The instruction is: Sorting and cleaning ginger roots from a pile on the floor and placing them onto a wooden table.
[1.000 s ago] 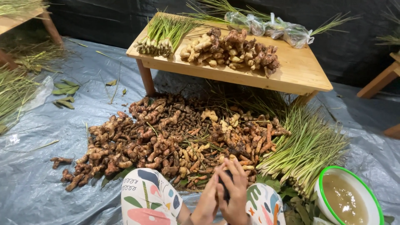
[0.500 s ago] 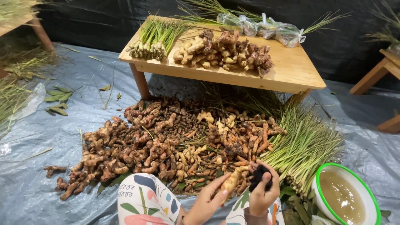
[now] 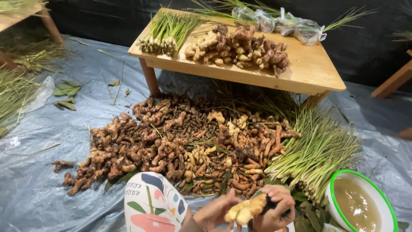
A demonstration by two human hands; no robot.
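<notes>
Both hands have come lower and closer to the camera since a moment ago, and a pale yellow ginger root [image 3: 245, 209] that was barely visible between them now lies plainly across the fingers. The left hand [image 3: 216, 210] curls under the root's near end, fingers bent around it. The right hand [image 3: 274, 208] is closed around a small dark tool, probably a knife handle, pressed against the root's far end; the blade itself cannot be made out. So the root is held at the bottom edge of the view, just above the person's patterned knee [image 3: 152, 204], with cleaning or trimming apparently in hand.

Just right of the hands sits a white bowl with a green rim [image 3: 377, 191], full of cloudy brownish water. Beyond the fingers spreads a big heap of unwashed ginger and turmeric roots [image 3: 171, 146] on grey plastic sheeting [image 3: 51, 141], with lemongrass bundles [image 3: 317, 150] fanned beside it. Farther back, a low wooden table [image 3: 313, 68] carries cleaner ginger [image 3: 238, 47], trimmed lemongrass [image 3: 167, 32] and knotted plastic bags [image 3: 283, 23]. Nothing blocks the hands.
</notes>
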